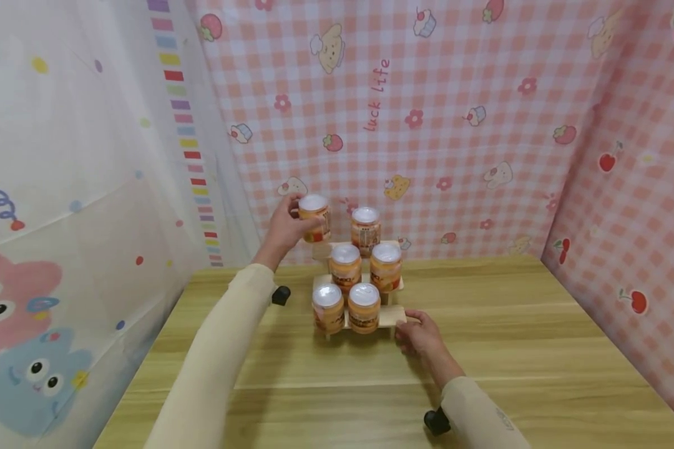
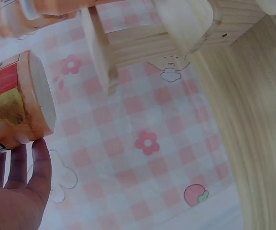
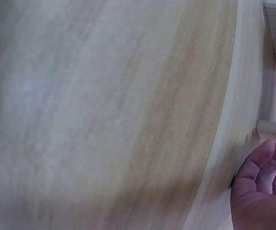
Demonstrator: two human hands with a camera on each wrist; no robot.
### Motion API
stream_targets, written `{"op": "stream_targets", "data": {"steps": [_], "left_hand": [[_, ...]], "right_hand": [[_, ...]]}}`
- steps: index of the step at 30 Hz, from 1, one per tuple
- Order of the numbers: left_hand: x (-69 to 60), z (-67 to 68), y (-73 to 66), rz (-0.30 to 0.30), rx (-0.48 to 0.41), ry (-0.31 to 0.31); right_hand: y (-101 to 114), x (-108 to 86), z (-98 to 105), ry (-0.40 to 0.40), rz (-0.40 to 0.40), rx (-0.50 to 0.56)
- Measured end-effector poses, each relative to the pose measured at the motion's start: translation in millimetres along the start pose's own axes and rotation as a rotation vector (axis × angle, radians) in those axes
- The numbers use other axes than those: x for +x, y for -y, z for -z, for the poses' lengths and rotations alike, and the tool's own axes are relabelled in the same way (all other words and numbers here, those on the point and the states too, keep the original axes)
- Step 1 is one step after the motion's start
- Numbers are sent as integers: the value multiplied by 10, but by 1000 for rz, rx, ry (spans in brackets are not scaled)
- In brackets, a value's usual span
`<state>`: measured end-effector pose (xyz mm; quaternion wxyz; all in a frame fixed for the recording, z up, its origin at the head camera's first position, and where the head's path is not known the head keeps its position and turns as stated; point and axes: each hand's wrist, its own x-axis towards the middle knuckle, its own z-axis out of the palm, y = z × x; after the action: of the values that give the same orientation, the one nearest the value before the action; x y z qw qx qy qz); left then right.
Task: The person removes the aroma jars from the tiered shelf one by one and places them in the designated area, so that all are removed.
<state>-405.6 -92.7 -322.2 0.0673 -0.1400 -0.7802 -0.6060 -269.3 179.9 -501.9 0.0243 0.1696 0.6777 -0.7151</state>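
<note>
One orange can (image 1: 319, 234) is gripped in the person's left hand (image 1: 285, 229), near the left end of the top step of a wooden rack (image 1: 392, 315).

It is a short, rounded cylinder with a silvery lid, its glossy label printed with red and yellow shapes; its contents are hidden. Five similar lidded containers stand upright on the rack: one top-step can (image 1: 366, 236), a middle pair (image 1: 346, 273) and a lower pair (image 1: 364, 313), contents likewise unseen. Pale, smooth boards with visible grain form the three tiers. The right hand (image 1: 425, 342) touches the bottom step's right end; whether it grasps the board or merely rests there I cannot tell. Beneath is a streaky wood-grain table (image 1: 494, 349); behind hangs a creased pink-checked cloth (image 1: 455, 156).
</note>
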Motion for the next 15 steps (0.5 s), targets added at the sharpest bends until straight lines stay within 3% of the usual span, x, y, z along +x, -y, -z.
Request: {"op": "stream_targets", "data": {"steps": [6,10,15], "left_hand": [[-123,153,-51,-16,-3,19],[-281,265,-50,14,11,51],[-469,384,32,14,10,72]], "right_hand": [[10,-20,12,5,0,-4],[10,-22,18,16,8,-4],[-5,-11,19,28,14,1]]}}
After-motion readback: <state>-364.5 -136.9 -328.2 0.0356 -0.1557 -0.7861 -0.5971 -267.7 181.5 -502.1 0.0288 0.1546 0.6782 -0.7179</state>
